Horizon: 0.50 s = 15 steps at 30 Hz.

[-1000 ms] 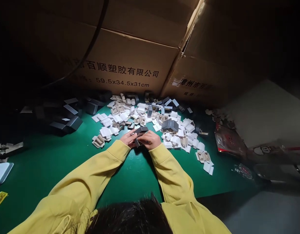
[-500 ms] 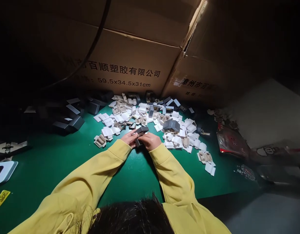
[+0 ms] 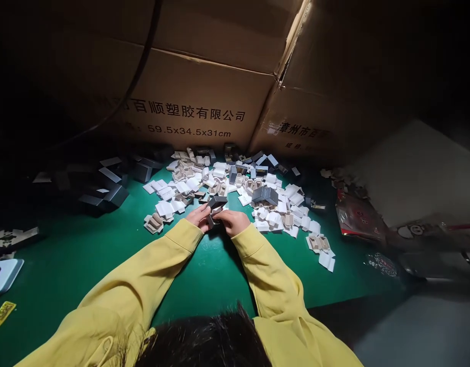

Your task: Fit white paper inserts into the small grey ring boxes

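Observation:
A small black hinged box [image 3: 217, 202] is held open above the middle of the green table, its inside turned towards me. My left hand [image 3: 199, 218] is closed around the box's left side. My right hand [image 3: 235, 222] has its fingers pinched together at the box's opening, on the right. What lies between those fingertips is too small to make out. Just beyond my hands spreads a pile of folded white and brown card inserts [image 3: 189, 184]. Another black box [image 3: 264, 195] sits among the inserts to the right.
Large cardboard cartons [image 3: 197, 92] stand along the back. More black boxes [image 3: 105, 199] lie at the left, near a phone-like white-edged device [image 3: 13, 275] and a yellow strip [image 3: 2, 316]. A red plastic packet [image 3: 359, 216] lies at the right. A dark cable [image 3: 137, 76] hangs in front.
The box has tipped and shows more of its inside. My right hand's fingers have shifted to its opening. The whole view has moved slightly.

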Tool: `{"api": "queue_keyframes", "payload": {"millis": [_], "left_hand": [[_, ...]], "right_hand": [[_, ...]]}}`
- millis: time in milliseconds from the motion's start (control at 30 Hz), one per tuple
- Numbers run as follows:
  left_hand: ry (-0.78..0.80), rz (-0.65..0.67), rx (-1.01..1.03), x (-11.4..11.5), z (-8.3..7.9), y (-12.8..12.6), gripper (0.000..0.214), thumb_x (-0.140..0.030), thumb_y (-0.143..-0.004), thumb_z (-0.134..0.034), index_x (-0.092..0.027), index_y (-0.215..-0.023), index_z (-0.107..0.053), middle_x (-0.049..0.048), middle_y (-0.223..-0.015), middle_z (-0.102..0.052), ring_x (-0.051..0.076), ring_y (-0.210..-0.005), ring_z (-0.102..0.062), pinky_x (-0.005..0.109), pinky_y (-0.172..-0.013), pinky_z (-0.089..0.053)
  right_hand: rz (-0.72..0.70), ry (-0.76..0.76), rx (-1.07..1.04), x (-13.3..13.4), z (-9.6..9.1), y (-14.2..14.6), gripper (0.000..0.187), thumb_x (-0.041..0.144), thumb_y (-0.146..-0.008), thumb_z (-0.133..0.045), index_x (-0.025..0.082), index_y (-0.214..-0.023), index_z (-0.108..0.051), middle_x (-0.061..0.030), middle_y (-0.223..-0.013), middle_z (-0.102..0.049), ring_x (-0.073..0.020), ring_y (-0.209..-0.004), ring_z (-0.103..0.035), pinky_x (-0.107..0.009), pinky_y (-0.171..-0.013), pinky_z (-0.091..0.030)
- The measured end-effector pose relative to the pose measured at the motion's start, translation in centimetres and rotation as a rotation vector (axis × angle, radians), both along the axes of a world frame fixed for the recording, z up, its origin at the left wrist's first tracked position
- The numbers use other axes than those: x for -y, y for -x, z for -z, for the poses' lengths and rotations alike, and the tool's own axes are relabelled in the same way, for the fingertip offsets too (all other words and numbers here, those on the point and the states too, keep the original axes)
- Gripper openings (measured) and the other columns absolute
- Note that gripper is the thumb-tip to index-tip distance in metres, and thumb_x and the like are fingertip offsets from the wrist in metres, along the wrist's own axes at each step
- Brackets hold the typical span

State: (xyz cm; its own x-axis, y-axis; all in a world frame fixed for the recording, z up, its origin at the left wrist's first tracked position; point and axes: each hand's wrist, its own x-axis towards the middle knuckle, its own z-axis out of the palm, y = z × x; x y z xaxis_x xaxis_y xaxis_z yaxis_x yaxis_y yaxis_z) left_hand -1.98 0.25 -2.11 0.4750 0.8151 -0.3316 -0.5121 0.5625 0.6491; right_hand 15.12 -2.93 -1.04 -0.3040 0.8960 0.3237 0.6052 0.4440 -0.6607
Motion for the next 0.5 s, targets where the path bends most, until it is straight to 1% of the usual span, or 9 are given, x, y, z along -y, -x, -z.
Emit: {"api": "queue_keyframes", "payload": {"millis": [67, 167, 233, 300, 367, 500], "left_hand": [[0.024, -0.016, -0.003, -0.04, -0.07, 0.02, 0.032, -0.021, -0.086, -0.065, -0.013, -0.117, -0.063, 0.0112, -0.099, -0.073, 0.020, -0.087, -0.070, 0.036, -0.084, -0.057], [0.030, -0.019, 0.002, 0.01, -0.19, -0.01, 0.024, -0.021, -0.087, -0.063, -0.015, -0.110, -0.065, 0.0082, -0.092, -0.072, 0.019, -0.081, -0.068, 0.035, -0.081, -0.057], [0.025, -0.010, 0.001, 0.11, -0.25, -0.06, 0.024, -0.022, -0.088, -0.063, -0.015, -0.110, -0.066, 0.0074, -0.089, -0.071, 0.018, -0.079, -0.067, 0.033, -0.078, -0.057], [0.026, 0.001, -0.011, 0.23, -0.25, -0.10, 0.029, -0.023, -0.086, -0.066, -0.015, -0.114, -0.065, 0.0073, -0.090, -0.070, 0.018, -0.078, -0.067, 0.031, -0.075, -0.057], [0.031, 0.009, -0.029, 0.30, -0.17, -0.12, 0.033, -0.024, -0.084, -0.069, -0.015, -0.116, -0.064, 0.0069, -0.090, -0.070, 0.017, -0.076, -0.067, 0.030, -0.073, -0.057], [0.028, 0.022, -0.064, 0.16, 0.33, -0.09, 0.041, -0.024, -0.080, -0.076, -0.017, -0.118, -0.064, 0.0045, -0.086, -0.070, 0.014, -0.072, -0.066, 0.026, -0.067, -0.054]], "right_hand": [[0.013, -0.012, -0.020, -0.07, -0.16, -0.12, 0.029, 0.013, -0.085, -0.054, 0.027, -0.100, -0.076, -0.0036, -0.103, -0.076, -0.0206, -0.095, -0.070, -0.031, -0.085, -0.054], [0.080, -0.032, -0.051, -0.10, -0.50, -0.14, 0.027, 0.019, -0.089, -0.054, 0.027, -0.103, -0.075, -0.0045, -0.106, -0.076, -0.0207, -0.099, -0.069, -0.031, -0.087, -0.053], [0.118, -0.046, -0.050, -0.09, -0.71, -0.07, 0.027, 0.022, -0.092, -0.051, 0.028, -0.104, -0.076, -0.0048, -0.108, -0.075, -0.0201, -0.100, -0.069, -0.030, -0.089, -0.053], [0.132, -0.053, -0.029, -0.09, -0.84, -0.01, 0.027, 0.026, -0.095, -0.051, 0.028, -0.102, -0.076, -0.0048, -0.109, -0.075, -0.0196, -0.100, -0.068, -0.029, -0.089, -0.052], [0.138, -0.059, 0.018, -0.07, -0.89, 0.01, 0.025, 0.029, -0.096, -0.053, 0.029, -0.101, -0.077, -0.0050, -0.108, -0.075, -0.0193, -0.097, -0.068, -0.028, -0.086, -0.051], [0.153, -0.115, 0.178, -0.02, -1.00, -0.04, 0.025, 0.033, -0.098, -0.052, 0.027, -0.100, -0.077, -0.0052, -0.102, -0.075, -0.0174, -0.088, -0.067, -0.025, -0.072, -0.046]]}}
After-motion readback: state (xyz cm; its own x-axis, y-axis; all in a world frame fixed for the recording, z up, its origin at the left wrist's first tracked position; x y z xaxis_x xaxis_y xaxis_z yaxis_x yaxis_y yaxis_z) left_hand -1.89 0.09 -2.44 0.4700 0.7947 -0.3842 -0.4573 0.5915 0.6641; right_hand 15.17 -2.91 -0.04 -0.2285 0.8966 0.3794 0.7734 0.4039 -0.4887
